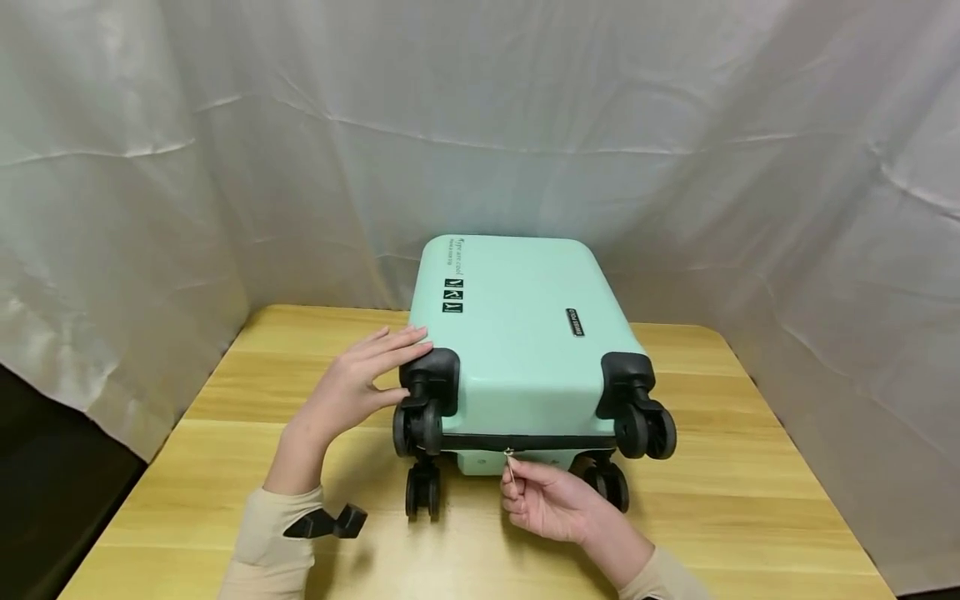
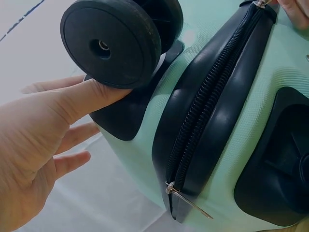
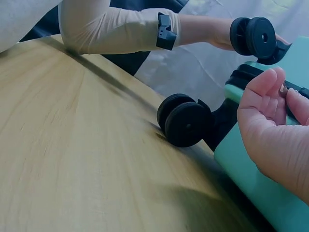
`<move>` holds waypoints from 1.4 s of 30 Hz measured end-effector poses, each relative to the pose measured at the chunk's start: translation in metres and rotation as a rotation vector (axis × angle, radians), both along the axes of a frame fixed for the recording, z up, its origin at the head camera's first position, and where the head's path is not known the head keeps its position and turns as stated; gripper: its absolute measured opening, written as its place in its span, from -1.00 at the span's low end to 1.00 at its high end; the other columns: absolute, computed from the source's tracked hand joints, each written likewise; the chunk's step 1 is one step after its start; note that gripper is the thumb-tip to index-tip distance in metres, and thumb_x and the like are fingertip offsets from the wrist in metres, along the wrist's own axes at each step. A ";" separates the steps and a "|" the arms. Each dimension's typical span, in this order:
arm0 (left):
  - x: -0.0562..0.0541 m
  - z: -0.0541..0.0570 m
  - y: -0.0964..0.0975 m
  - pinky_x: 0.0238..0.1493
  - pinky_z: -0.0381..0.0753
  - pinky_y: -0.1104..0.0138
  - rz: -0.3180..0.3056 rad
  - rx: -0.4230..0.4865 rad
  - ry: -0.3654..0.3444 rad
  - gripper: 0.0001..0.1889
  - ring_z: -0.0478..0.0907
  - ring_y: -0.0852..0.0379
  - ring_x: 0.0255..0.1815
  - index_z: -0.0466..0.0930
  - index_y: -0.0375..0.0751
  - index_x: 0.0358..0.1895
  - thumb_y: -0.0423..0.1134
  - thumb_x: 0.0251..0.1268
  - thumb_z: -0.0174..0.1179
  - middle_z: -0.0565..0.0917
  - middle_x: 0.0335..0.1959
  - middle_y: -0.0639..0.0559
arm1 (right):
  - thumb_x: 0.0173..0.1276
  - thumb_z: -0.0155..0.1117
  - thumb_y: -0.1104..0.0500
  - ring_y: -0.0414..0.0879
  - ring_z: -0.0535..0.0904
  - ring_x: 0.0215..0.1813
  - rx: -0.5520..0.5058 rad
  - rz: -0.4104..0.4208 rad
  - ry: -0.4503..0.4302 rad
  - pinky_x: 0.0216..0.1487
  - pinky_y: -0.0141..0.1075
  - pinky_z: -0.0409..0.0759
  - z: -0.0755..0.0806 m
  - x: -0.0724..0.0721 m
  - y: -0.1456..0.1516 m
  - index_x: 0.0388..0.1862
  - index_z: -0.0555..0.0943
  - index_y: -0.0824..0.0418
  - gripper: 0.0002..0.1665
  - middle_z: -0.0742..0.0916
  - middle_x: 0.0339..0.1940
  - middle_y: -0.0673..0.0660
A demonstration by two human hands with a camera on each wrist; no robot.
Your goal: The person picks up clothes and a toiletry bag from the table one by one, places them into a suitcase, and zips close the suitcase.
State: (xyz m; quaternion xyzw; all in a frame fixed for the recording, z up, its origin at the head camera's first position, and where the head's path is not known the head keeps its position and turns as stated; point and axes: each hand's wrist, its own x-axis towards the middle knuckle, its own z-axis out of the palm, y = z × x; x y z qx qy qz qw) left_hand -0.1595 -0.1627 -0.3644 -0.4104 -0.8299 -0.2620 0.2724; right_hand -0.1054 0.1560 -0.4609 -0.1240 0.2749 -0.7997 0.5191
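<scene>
A mint-green hard-shell suitcase (image 1: 517,283) lies flat, its wheeled end toward me. My right hand (image 1: 553,502) pinches a metal zipper pull (image 1: 511,463) at the middle of that end, between thumb and fingers. At the near left corner, my left hand (image 1: 351,385) rests against the shell and black corner guard with extended fingers. Its thumb lies by a black caster wheel (image 2: 108,46) in the left wrist view. There the black zipper (image 2: 208,96) runs along the seam, and a second zipper pull (image 2: 192,203) hangs from it, untouched.
The suitcase sits on a light wooden table (image 1: 750,500). Grey-white cloth (image 1: 480,108) hangs behind and at both sides. Other caster wheels (image 1: 647,429) jut from the near end. A black clip-like device (image 1: 326,523) is strapped to the left sleeve.
</scene>
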 end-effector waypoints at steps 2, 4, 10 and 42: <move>0.001 -0.001 -0.001 0.53 0.16 0.31 0.004 0.002 -0.004 -0.21 0.44 0.03 0.38 0.51 -0.07 0.30 -0.41 -0.17 0.53 0.53 0.33 -0.04 | 0.65 -0.37 0.08 -0.31 0.49 -0.34 0.014 -0.007 -0.010 -0.24 -0.52 0.44 0.000 0.001 -0.002 -0.22 0.68 0.06 -0.43 0.70 -0.33 -0.13; 0.001 -0.002 -0.002 0.53 0.16 0.31 0.010 0.007 0.011 -0.20 0.45 0.03 0.37 0.52 -0.08 0.30 -0.42 -0.20 0.53 0.54 0.32 -0.05 | 0.65 -0.34 0.07 -0.31 0.49 -0.35 0.043 -0.017 -0.022 -0.24 -0.52 0.46 0.001 0.001 -0.007 -0.25 0.66 0.07 -0.45 0.70 -0.34 -0.13; 0.000 -0.002 -0.001 0.51 0.20 0.30 0.008 0.011 0.067 -0.18 0.49 -0.03 0.33 0.52 -0.10 0.29 -0.45 -0.25 0.55 0.56 0.30 -0.07 | 0.62 -0.22 0.06 -0.30 0.55 -0.33 0.133 -0.058 -0.057 -0.19 -0.49 0.53 0.005 0.001 -0.028 -0.31 0.61 0.08 -0.56 0.68 -0.38 -0.11; 0.012 0.003 -0.014 0.38 0.36 -0.05 0.191 -0.024 -0.370 -0.22 0.35 -0.11 0.43 0.31 0.06 0.45 -0.19 0.11 0.42 0.42 0.42 -0.04 | 0.50 0.05 0.07 -0.17 0.69 -0.24 0.355 -0.158 0.146 -0.02 -0.32 0.68 0.014 0.002 -0.048 -0.14 0.56 0.24 -0.74 0.73 -0.32 0.02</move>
